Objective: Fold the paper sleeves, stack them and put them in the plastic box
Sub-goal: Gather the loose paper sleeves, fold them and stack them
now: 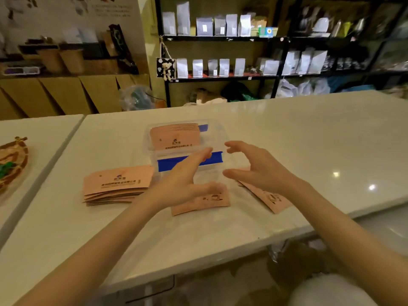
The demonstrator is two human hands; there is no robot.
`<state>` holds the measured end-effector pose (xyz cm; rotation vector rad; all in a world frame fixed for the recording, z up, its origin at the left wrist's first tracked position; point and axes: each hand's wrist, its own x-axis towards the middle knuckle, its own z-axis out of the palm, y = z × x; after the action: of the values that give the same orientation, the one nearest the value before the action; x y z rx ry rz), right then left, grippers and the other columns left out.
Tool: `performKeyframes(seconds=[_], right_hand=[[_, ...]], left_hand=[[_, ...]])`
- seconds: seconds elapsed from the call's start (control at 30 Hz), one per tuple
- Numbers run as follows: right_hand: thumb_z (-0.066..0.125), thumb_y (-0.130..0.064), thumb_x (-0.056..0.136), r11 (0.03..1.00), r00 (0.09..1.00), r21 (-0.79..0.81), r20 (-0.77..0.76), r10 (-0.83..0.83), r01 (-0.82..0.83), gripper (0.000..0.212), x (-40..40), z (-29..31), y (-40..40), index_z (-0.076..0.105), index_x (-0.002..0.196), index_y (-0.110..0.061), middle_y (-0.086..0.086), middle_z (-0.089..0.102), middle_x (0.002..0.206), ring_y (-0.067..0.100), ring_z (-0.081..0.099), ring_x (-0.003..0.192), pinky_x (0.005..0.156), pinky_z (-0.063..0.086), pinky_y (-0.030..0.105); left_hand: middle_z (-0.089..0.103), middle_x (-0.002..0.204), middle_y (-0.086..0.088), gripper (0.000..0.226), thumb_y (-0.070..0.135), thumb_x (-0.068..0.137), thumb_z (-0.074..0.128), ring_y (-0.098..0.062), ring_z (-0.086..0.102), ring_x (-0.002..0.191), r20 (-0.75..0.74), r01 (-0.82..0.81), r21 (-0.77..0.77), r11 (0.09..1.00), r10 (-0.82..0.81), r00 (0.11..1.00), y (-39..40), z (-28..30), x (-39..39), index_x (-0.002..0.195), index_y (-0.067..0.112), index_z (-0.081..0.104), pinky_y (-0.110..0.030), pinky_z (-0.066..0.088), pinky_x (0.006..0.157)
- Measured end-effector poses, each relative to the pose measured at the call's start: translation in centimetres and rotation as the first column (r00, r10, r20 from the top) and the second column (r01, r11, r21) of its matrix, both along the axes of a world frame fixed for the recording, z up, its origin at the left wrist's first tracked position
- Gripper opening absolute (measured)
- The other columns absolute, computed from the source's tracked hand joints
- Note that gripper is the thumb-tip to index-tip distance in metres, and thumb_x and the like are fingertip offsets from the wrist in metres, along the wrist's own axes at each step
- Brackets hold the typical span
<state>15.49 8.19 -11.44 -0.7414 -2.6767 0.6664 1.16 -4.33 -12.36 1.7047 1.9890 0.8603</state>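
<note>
A clear plastic box (217,134) with blue clips stands on the white table, a stack of pink paper sleeves (175,136) lying inside it. Its clear lid (208,176) with a blue clip lies just in front. My left hand (187,177) hovers over the lid, fingers spread, holding nothing. My right hand (258,166) is next to it on the right, fingers curled apart and empty. Another stack of sleeves (117,184) lies to the left. A single sleeve (205,202) lies under my left hand, and another sleeve (269,198) lies under my right wrist.
The white table (309,138) runs far to the right. A second table on the left carries a woven tray (13,164). Behind stand cardboard boxes (66,96) and black shelves with white bags (220,25). The table's front edge is near my body.
</note>
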Motion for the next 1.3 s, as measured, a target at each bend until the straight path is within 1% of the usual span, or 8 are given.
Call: performKeyframes(seconds=[0.2, 0.3, 0.37, 0.5, 0.6, 0.9, 1.1, 1.3], right_hand=[[0.062, -0.056, 0.070, 0.984, 0.958, 0.018, 0.229, -0.175, 0.175, 0.082, 4.2, -2.1, 1.1, 0.033, 0.138, -0.020, 0.002, 0.042, 0.143, 0.022, 0.037, 0.130, 0.102, 0.034, 0.036], [0.058, -0.062, 0.069, 0.979, 0.939, 0.091, 0.279, -0.203, 0.185, 0.056, 5.0, -3.0, 1.5, 0.051, 0.103, -0.018, 0.000, 0.056, 0.102, 0.026, 0.049, 0.105, 0.078, 0.039, 0.034], [0.055, -0.064, 0.070, 0.975, 0.927, 0.134, 0.309, -0.211, 0.177, 0.051, 5.3, -3.4, 1.6, 0.049, 0.088, -0.017, -0.005, 0.046, 0.082, 0.021, 0.045, 0.088, 0.068, 0.033, 0.031], [0.052, -0.067, 0.071, 0.965, 0.917, 0.187, 0.320, -0.237, 0.184, 0.060, 5.6, -4.2, 1.8, 0.052, 0.095, -0.012, 0.003, 0.051, 0.094, 0.025, 0.047, 0.100, 0.076, 0.036, 0.034], [0.049, -0.066, 0.073, 0.964, 0.905, 0.177, 0.345, -0.249, 0.198, 0.074, 5.8, -4.4, 1.7, 0.050, 0.118, -0.008, 0.010, 0.053, 0.123, 0.029, 0.043, 0.118, 0.093, 0.038, 0.039], [0.055, -0.056, 0.074, 0.960, 0.951, 0.160, 0.170, -0.258, 0.232, 0.052, 5.6, -4.8, 1.8, 0.057, 0.100, -0.012, 0.003, 0.058, 0.099, 0.025, 0.049, 0.100, 0.077, 0.040, 0.036], [0.064, -0.043, 0.076, 0.974, 0.969, 0.026, -0.108, -0.220, 0.224, 0.055, 4.2, -2.9, 0.8, 0.051, 0.121, -0.015, 0.005, 0.057, 0.122, 0.023, 0.049, 0.109, 0.084, 0.044, 0.035], [0.064, -0.040, 0.078, 0.989, 0.923, -0.070, -0.353, -0.150, 0.134, 0.064, 0.7, -0.8, -0.5, 0.040, 0.133, -0.020, 0.000, 0.048, 0.131, 0.006, 0.038, 0.106, 0.085, 0.041, 0.026]], left_hand=[[0.014, 0.154, 0.011, 0.091, 0.055, 0.070, 0.061, -0.011, 0.018, 0.138, -0.037, -0.009, -0.185, 0.983, 0.002, 0.999, 1.5, -2.2, 0.7, 0.142, 0.033, 0.008, -0.027, 0.020, 0.108], [0.015, 0.154, 0.007, 0.092, 0.058, 0.069, 0.060, -0.014, 0.019, 0.138, -0.173, -0.019, -0.263, 0.965, -0.027, 0.985, 1.4, -2.7, 0.3, 0.142, 0.027, 0.014, -0.031, 0.020, 0.110], [0.017, 0.153, 0.005, 0.091, 0.059, 0.069, 0.060, -0.014, 0.019, 0.138, -0.244, -0.032, -0.294, 0.955, -0.042, 0.969, 1.2, -2.8, 0.0, 0.141, 0.022, 0.019, -0.032, 0.020, 0.112], [0.022, 0.151, 0.005, 0.087, 0.056, 0.069, 0.061, -0.013, 0.022, 0.136, -0.320, -0.072, -0.320, 0.945, -0.037, 0.947, 0.5, -2.8, -0.4, 0.140, 0.019, 0.026, -0.029, 0.023, 0.109], [0.026, 0.149, 0.005, 0.083, 0.055, 0.070, 0.062, -0.014, 0.025, 0.134, -0.323, -0.105, -0.342, 0.934, -0.012, 0.946, 0.1, -2.6, -0.7, 0.138, 0.020, 0.030, -0.030, 0.026, 0.107], [0.044, 0.137, 0.005, 0.073, 0.052, 0.068, 0.066, -0.012, 0.039, 0.122, -0.338, -0.152, -0.244, 0.958, 0.063, 0.939, -1.4, -2.5, -1.1, 0.130, 0.020, 0.044, -0.025, 0.035, 0.096], [0.044, 0.135, 0.006, 0.072, 0.052, 0.065, 0.068, -0.009, 0.041, 0.116, -0.259, -0.187, -0.089, 0.978, 0.158, 0.953, -1.6, -1.7, -1.0, 0.128, 0.025, 0.045, -0.026, 0.037, 0.094], [0.042, 0.114, 0.011, 0.071, 0.047, 0.067, 0.068, -0.007, 0.040, 0.107, -0.218, -0.236, 0.131, 0.963, 0.260, 0.941, -3.2, 0.7, -1.4, 0.129, 0.024, 0.044, -0.025, 0.039, 0.089]])
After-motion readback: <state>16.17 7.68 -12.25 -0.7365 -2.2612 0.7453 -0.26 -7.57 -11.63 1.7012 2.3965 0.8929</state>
